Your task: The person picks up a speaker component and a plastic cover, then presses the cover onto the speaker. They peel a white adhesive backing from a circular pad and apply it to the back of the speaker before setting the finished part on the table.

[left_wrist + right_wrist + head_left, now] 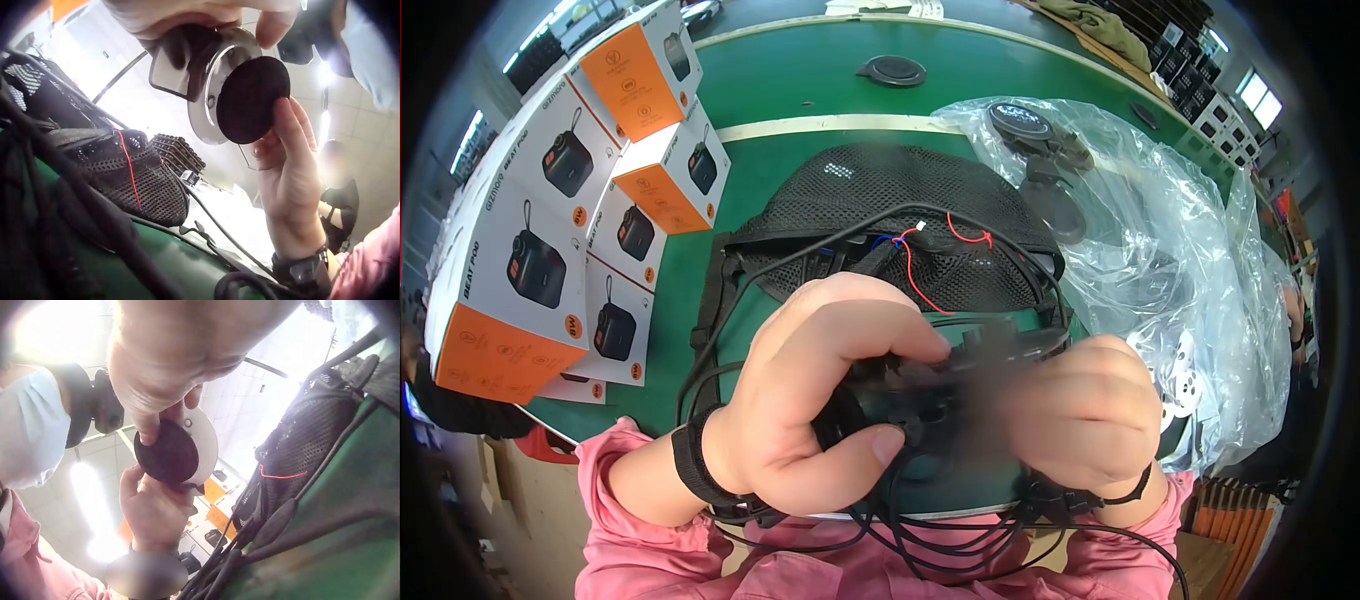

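Note:
My left hand [800, 390] grips a black plastic part [910, 405] with a round, shiny base [209, 122] in the left wrist view. Against that base lies a thin round black disc [255, 100]. The thumb and fingers of my right hand [290, 169] pinch the disc's edge. From the right wrist side, my right hand [194, 356] reaches down onto the disc [167, 452], and my left hand [156, 512] supports the part from below. In the head view the right hand's area is blurred, and its fingertips are hidden.
Behind the hands lies a black mesh bag [880, 200] with red wires [922, 285]. Printed boxes [530, 250] are stacked at left. A clear plastic bag [1200, 270] with black round-based parts [1025, 125] is at right. Black cables [930, 540] loop along the green table's near edge.

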The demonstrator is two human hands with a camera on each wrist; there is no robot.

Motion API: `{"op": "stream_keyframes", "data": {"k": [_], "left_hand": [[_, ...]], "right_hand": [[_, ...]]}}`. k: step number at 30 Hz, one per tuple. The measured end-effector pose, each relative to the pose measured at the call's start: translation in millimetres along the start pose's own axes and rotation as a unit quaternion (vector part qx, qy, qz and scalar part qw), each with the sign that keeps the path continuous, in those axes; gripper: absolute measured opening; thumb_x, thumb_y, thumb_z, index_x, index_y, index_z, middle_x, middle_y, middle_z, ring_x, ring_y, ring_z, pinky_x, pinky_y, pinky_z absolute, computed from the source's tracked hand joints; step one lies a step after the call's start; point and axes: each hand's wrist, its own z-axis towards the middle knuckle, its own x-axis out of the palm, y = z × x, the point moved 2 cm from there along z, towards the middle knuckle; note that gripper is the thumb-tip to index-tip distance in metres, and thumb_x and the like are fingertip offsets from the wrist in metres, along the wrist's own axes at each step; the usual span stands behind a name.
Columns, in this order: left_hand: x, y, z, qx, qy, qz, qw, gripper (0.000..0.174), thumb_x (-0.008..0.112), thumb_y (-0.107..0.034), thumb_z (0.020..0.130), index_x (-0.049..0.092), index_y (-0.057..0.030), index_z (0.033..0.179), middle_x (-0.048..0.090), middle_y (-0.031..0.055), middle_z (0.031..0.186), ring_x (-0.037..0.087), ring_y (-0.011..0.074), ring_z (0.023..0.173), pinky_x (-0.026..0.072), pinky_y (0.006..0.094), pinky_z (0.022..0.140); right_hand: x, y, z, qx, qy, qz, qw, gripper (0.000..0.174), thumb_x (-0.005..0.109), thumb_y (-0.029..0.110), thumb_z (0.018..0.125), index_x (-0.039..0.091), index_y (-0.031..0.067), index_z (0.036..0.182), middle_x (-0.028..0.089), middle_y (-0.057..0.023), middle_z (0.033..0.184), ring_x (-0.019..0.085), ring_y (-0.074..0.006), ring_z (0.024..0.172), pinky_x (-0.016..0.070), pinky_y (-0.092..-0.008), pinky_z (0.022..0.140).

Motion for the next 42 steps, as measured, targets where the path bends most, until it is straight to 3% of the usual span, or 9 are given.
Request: {"op": "stream_keyframes", "data": {"k": [4,10,15,21,28,33,35,39,42], "left_hand": [[-6.4,-0.3,6.3,0.055,0.118,0.079,0.988,0.04,0.056,-0.031,0.068,0.048,-0.0011,0.093,0.046,0.0122,0.088,0.044,0.0207,0.078,0.036,0.0299,0.07],[-5.5,1.9,4.5,0.051,0.124,0.083,0.987,0.041,0.055,-0.034,0.068,0.048,-0.0016,0.092,0.046,0.0121,0.088,0.045,0.0207,0.078,0.0362,0.0302,0.07],[-9.8,5.4,4.5,0.035,0.087,0.016,0.995,0.042,0.05,-0.016,0.058,0.051,0.0046,0.095,0.052,0.0144,0.089,0.049,0.0268,0.079,0.04,0.0343,0.071],[-11.0,7.3,2.7,-0.011,0.062,-0.023,0.998,0.037,0.048,-0.016,0.065,0.05,0.0036,0.096,0.05,0.0147,0.091,0.048,0.0251,0.084,0.0377,0.032,0.076],[1.7,7.0,2.2,-0.21,0.013,-0.15,0.966,0.028,0.038,-0.013,0.08,0.043,0.0017,0.104,0.048,0.0109,0.096,0.045,0.0153,0.084,0.0355,0.0283,0.078],[6.4,3.7,-1.3,-0.139,-0.082,-0.246,0.956,0.049,0.045,0.002,0.073,0.022,-0.0024,0.116,0.043,0.0097,0.095,0.042,0.0143,0.083,0.0346,0.0292,0.078],[0.4,6.1,-2.2,-0.107,-0.084,-0.216,0.967,0.049,0.051,0.006,0.067,0.031,-0.0028,0.111,0.04,0.0114,0.096,0.042,0.0162,0.083,0.035,0.0296,0.076],[-2.8,-10.4,7.2,-0.01,0.063,0.15,0.987,0.03,0.061,0.003,0.064,0.051,-0.0033,0.091,0.033,0.0129,0.103,0.042,0.0174,0.072,0.0355,0.0261,0.066],[-0.4,-9.0,4.7,0.03,0.032,0.129,0.991,0.012,0.065,0.0,0.064,0.059,-0.003,0.074,0.033,0.0089,0.099,0.038,0.0113,0.058,0.0337,0.0213,0.055]], "right_hand": [[-0.3,1.2,0.1,-0.02,0.009,-0.013,1.0,0.02,0.06,0.009,0.062,0.063,0.0088,0.082,0.062,-0.0027,0.086,0.059,-0.0152,0.07,0.0384,-0.022,0.052],[-0.5,2.9,-0.7,-0.024,0.004,-0.004,1.0,0.019,0.06,0.008,0.061,0.062,0.0091,0.08,0.062,-0.0029,0.086,0.06,-0.0157,0.073,0.0412,-0.022,0.055],[1.9,3.2,-1.7,-0.023,-0.016,0.011,1.0,0.016,0.062,0.006,0.062,0.061,0.0097,0.078,0.062,-0.0032,0.085,0.06,-0.0162,0.074,0.0428,-0.0221,0.056],[2.6,1.0,-3.1,-0.02,-0.02,0.044,0.999,0.017,0.065,0.005,0.061,0.059,0.0091,0.077,0.061,-0.0037,0.084,0.061,-0.0175,0.072,0.044,-0.0233,0.057],[18.2,2.6,-9.0,0.292,-0.147,0.244,0.913,0.02,0.067,-0.007,0.062,0.058,-0.0009,0.078,0.061,-0.0124,0.082,0.061,-0.0187,0.067,0.0456,-0.0239,0.055],[14.9,-6.2,-9.2,0.22,-0.133,0.163,0.952,0.023,0.064,-0.009,0.062,0.056,-0.0028,0.082,0.059,-0.0123,0.077,0.058,-0.0191,0.062,0.0466,-0.0248,0.059],[16.4,-7.5,-9.0,0.197,-0.136,0.165,0.957,0.023,0.063,-0.009,0.061,0.056,-0.0019,0.081,0.059,-0.0123,0.076,0.059,-0.0202,0.063,0.0471,-0.0256,0.058],[19.4,-9.7,-9.7,0.097,-0.103,0.152,0.978,0.022,0.063,-0.007,0.057,0.053,0.0008,0.076,0.057,-0.0122,0.075,0.06,-0.023,0.066,0.0486,-0.0284,0.057],[19.0,-7.4,-9.4,0.075,-0.081,0.122,0.986,0.023,0.065,-0.002,0.055,0.052,0.0023,0.073,0.055,-0.0116,0.076,0.061,-0.0249,0.066,0.0492,-0.0296,0.055]]}}
